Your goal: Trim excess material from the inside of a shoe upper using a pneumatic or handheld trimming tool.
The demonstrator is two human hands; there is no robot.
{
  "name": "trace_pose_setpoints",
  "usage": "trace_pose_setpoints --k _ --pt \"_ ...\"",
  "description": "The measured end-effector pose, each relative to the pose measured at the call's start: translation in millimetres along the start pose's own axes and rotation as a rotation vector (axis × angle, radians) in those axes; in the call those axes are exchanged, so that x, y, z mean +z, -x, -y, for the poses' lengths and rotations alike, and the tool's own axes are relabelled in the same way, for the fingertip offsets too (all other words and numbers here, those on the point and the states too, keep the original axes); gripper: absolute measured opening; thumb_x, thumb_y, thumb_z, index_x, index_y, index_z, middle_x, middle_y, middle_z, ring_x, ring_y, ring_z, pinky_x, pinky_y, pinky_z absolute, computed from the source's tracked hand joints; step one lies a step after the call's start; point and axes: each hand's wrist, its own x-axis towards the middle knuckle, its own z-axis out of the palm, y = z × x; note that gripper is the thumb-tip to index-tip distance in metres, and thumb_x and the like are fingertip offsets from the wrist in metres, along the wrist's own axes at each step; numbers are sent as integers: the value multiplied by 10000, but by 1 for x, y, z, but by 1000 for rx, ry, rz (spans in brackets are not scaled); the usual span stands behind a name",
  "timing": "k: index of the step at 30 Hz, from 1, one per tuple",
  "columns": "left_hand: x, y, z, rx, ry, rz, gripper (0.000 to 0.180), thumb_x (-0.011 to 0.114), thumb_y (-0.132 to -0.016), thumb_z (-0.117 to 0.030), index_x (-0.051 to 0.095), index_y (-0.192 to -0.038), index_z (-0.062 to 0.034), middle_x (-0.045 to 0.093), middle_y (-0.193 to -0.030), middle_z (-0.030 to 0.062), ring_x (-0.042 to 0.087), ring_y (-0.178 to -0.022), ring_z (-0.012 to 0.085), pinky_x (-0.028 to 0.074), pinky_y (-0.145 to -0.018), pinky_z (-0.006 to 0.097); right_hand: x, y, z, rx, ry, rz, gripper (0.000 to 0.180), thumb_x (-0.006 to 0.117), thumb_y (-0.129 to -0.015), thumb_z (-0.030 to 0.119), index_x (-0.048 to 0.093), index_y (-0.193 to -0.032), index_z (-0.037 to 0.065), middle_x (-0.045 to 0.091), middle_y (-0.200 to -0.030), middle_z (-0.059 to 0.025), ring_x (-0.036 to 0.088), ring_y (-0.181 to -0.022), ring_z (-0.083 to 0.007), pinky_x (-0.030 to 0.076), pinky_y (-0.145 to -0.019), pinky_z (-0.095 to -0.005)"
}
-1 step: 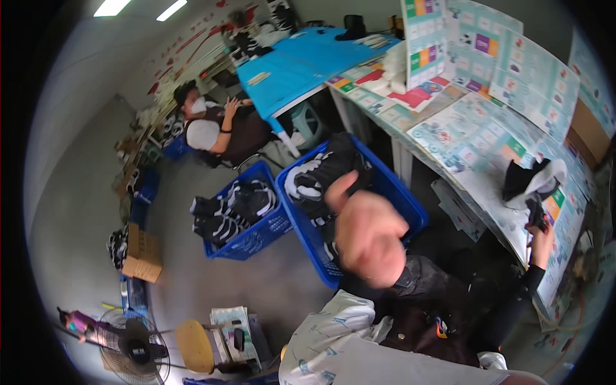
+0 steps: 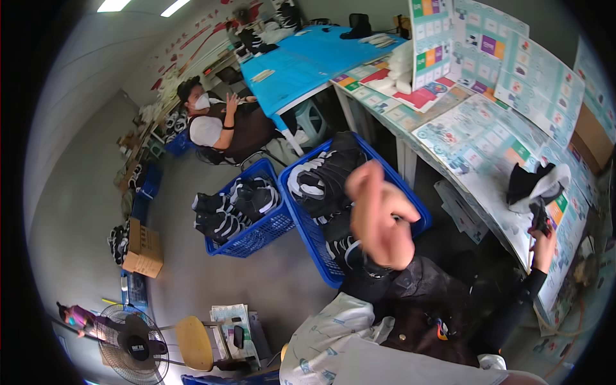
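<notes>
My left hand (image 2: 384,221) is raised over the larger blue basket (image 2: 418,226), partly smeared by motion. Its fingers are stretched out, the thumb stands apart, and nothing shows in its grip. Black-and-white shoes (image 2: 316,181) fill that basket, partly hidden by the hand. Over at the right edge of the worktable, my right hand (image 2: 544,246) is closed around a small dark tool (image 2: 540,217) whose exact kind I cannot make out. Just beyond its tip, touching or very near it, a black-and-white shoe-like piece (image 2: 527,183) rests on the table.
A smaller blue basket (image 2: 247,239) of shoes stands to the left. The printed-paper-covered worktable (image 2: 462,142) runs along the right, beside a blue table (image 2: 301,61). A seated person (image 2: 221,125) is at the far left. Nearer are a fan (image 2: 136,346), a chair (image 2: 194,345) and a carton (image 2: 144,249).
My left hand has turned and shifted slightly up and right, its fingers now clearer. The right hand keeps its hold on the dark tool. The seated person's hands have moved a little.
</notes>
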Motion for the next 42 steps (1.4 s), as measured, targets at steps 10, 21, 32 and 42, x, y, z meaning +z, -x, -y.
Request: trace_pose_setpoints --k 10,21,32,42 --pt "67 208 133 -404 -90 683 250 699 -947 -142 680 -1178 -48 700 -962 119 678 -873 316 518 -784 439 -17 -3 -6 48 90 57 219 611 -781 118 694 -964 31 714 -892 -51 625 -663 -158 455 -453 -290" --pt "118 363 171 -629 -335 1468 461 748 -888 -372 676 -1246 -91 646 -1271 167 623 -1179 384 481 -903 562 -12 -5 2 56 66 59 194 591 -808 75 718 -944 17 720 -912 -39 652 -728 -149 436 -460 -268" --pt "140 395 175 -587 -516 1565 846 839 -813 -415 501 -1537 -139 437 -1527 357 580 -1252 466 473 -1012 551 -13 -9 -13 70 76 40 252 576 -824 57 707 -1037 35 729 -924 -30 658 -765 -123 412 -460 -244" --pt "145 393 173 -608 -485 1554 844 840 -816 -395 498 -1539 -126 430 -1526 369 569 -1263 488 517 -975 529 -6 -3 -4 73 60 -11 297 574 -827 48 697 -1097 34 733 -941 -31 659 -779 -113 411 -468 -237"
